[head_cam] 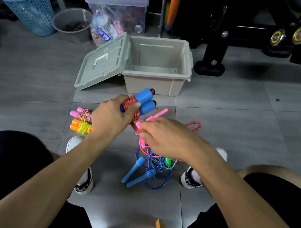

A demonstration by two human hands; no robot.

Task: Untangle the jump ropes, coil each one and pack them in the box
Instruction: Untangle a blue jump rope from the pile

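Blue plastic mesh forms the waste basket at the far left of the grey tiled floor, with a grey bucket just beside it and a clear storage bin behind that. Nearer the person, two finished bundles lie side by side on the floor: a pink-handled rope wound in red-and-white cord, and just below it an orange-handled rope tied in yellow cord. The left hand is clamped on a pair of blue foam handles, its fingers curled round the red speckled rope that is wrapped about them, held up above the floor in front of the box. Behind it the beige box stands open, its grey-green lid leaning against its left side. The right hand sits just right of the left one, fingers curled and pinching the red rope where it leaves the bundle; a loose loop of that rope lies on the floor to the right. Under the right hand lies a tangle of ropes: a pink one with slim pink handles, a blue one with two blue handles pointing toward the person, and a green one. White shoes show on either side of the tangle.
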